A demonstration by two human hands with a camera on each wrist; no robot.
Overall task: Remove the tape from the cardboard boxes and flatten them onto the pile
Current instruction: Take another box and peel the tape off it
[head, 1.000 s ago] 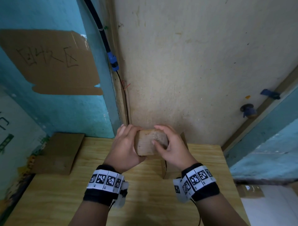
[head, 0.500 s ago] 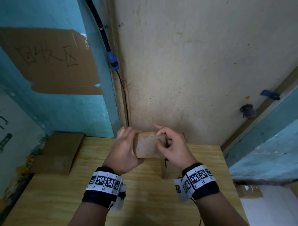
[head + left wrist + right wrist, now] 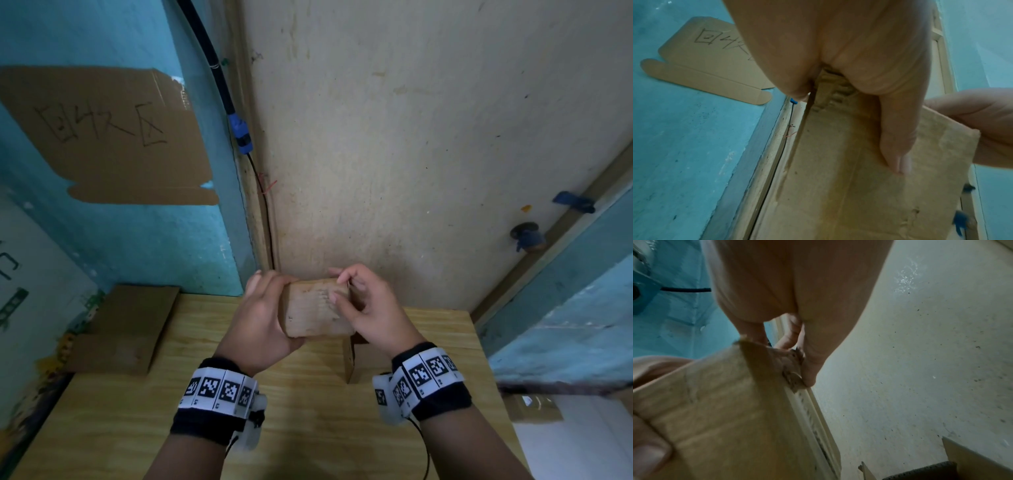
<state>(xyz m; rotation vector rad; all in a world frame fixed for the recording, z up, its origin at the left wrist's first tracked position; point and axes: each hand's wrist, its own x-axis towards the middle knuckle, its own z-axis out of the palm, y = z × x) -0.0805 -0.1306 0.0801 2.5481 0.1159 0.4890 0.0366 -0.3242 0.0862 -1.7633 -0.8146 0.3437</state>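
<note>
A small brown cardboard box (image 3: 315,310) is held up in front of the wall, above the wooden table (image 3: 308,421). My left hand (image 3: 274,305) grips its left end, fingers over the top and thumb underneath. My right hand (image 3: 339,287) pinches a ragged brown end of tape (image 3: 794,369) at the box's upper right corner. In the left wrist view my left fingers (image 3: 898,138) lie along the box (image 3: 859,186). The right wrist view shows the box (image 3: 731,418) close up, with my left thumb (image 3: 649,457) on it.
A pile of flattened cardboard (image 3: 126,329) lies at the table's far left corner. A second small box (image 3: 352,359) stands on the table below my right hand. A cardboard sign (image 3: 102,137) hangs on the blue wall, and a black cable (image 3: 239,137) runs down the corner.
My right hand has shifted from lying over the box's front face to pinching at its upper right corner. The left hand's grip is unchanged.
</note>
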